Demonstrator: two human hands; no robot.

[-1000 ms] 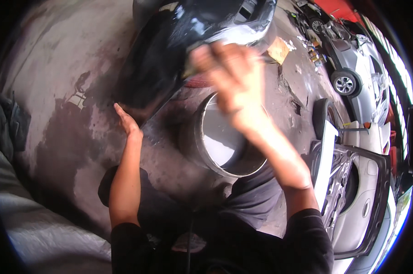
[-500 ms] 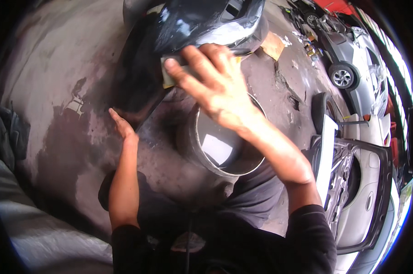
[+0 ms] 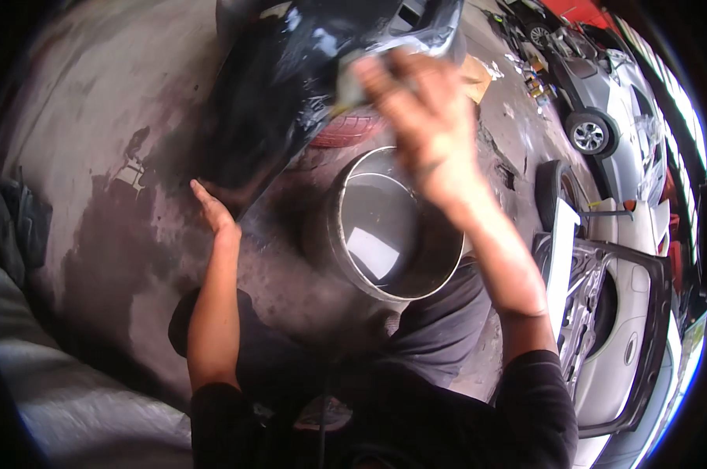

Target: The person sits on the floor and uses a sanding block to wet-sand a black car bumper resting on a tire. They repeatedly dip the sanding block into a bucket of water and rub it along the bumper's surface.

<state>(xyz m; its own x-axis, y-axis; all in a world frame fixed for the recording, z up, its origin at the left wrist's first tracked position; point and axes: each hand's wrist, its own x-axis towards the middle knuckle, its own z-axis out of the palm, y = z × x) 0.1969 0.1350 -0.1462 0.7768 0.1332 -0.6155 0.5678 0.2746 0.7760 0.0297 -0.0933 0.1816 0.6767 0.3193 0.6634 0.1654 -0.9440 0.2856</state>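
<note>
A mottled floor (image 3: 127,86), stained dark in patches, spreads beneath everything. At the upper right a silver car (image 3: 623,168) appears side-on, bent by the lens. A glossy black car panel (image 3: 252,117), curved like a bumper, stretches from the top of the view down toward the person, its surface streaked with bright reflections. Crumpled grey sheeting (image 3: 80,391) fills the lower left, and a detached car door (image 3: 615,367) lies at the right, its dark frame outlining a pale inner face. A loose tyre (image 3: 553,184) stands just above the door. Near the person's knees is a round bucket (image 3: 439,262) partly filled with greyish liquid that mirrors a bright rectangle. Between bucket and panel a reddish tyre (image 3: 345,131) shows under the panel's edge.

The right hand (image 3: 435,137), blurred, reaches past the bucket to the panel's right side; its fingers are spread and bent over a pad, with the thumb side toward the left. The left hand (image 3: 215,211) lies against the panel's near end, fingers straight and close together, gripping nothing that shows. A piece of brown cardboard (image 3: 474,78) is beyond the right hand. Smallest is the pale pad (image 3: 352,82), yellowish along one edge, under the right fingers and against the black surface; blur hides its exact contact.
</note>
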